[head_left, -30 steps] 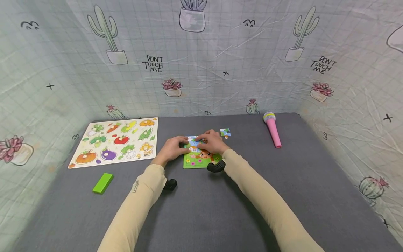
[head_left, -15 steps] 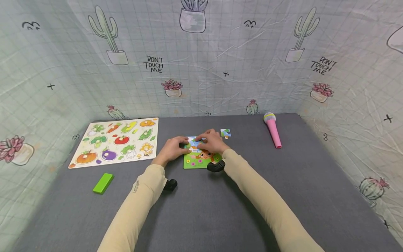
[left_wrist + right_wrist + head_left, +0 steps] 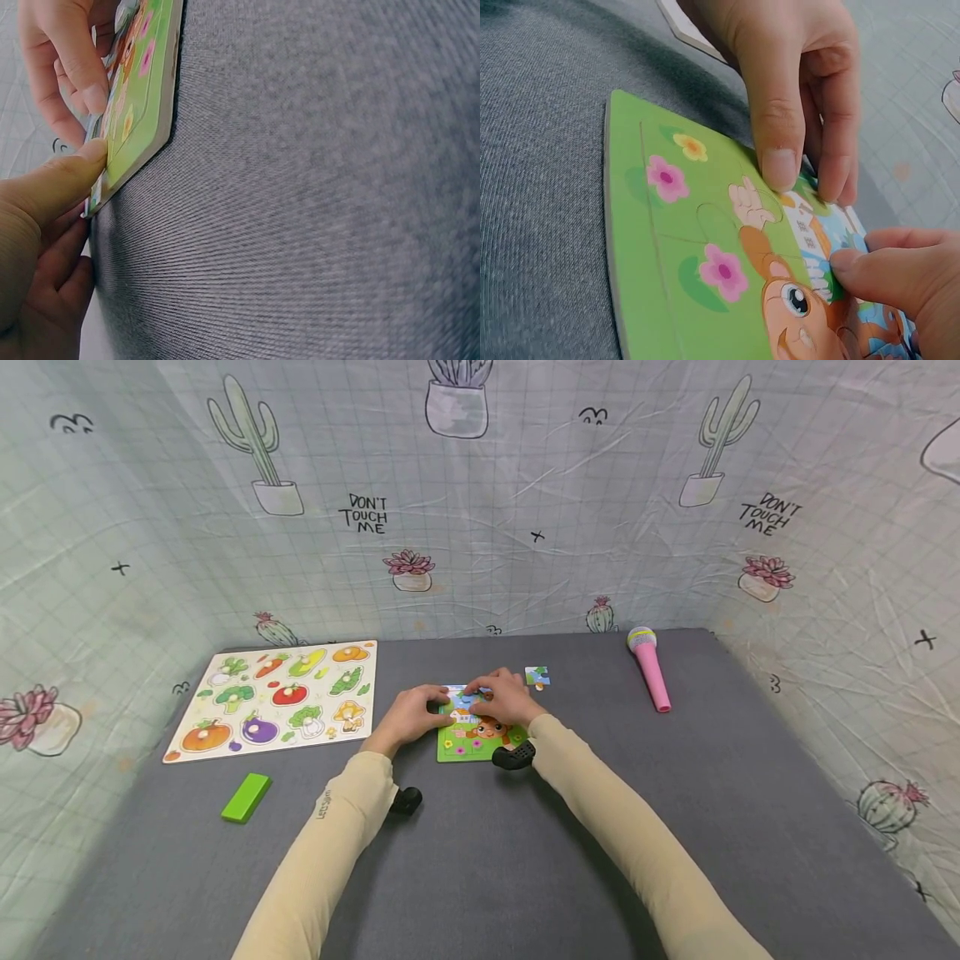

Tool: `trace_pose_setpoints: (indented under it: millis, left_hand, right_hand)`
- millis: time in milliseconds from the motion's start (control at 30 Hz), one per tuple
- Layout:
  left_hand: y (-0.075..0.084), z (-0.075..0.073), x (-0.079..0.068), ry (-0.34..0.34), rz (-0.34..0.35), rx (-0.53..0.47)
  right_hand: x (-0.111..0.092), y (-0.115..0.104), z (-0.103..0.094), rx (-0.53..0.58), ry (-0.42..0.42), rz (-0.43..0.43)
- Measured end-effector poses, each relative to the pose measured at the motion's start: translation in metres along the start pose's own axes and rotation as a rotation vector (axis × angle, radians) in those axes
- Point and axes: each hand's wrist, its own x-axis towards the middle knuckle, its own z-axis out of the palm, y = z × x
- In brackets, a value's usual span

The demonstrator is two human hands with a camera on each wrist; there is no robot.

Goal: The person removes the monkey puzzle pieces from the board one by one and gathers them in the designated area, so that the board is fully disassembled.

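Observation:
A green jigsaw puzzle board with a cartoon monkey, flowers and a house lies on the grey table in front of me. My left hand grips its left edge, thumb on top and fingers at the side. On the upper part, my right hand bends its thumb and index finger around a puzzle piece within the picture; the hand covers most of that piece. A loose puzzle piece, blue and green, lies just beyond the right hand.
A vegetable peg puzzle board lies at the back left, with a green block in front of it. A pink toy microphone rests at the back right. Printed cloth walls the table's back and sides.

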Motion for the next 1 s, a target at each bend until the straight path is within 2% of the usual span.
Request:
trace_pose_setpoints:
  millis: [700,1000]
  left_hand:
    - [-0.0009,0.0011,0.0015,-0.004,-0.005,0.007]
    - [-0.0017,0.0007,0.0019,-0.008,-0.009,0.016]
  right_hand:
    - [0.0014,-0.0029,0.0015,-0.008,0.029,0.006]
    - [0.0025,-0.0032,0.0019,-0.002,0.016,0.016]
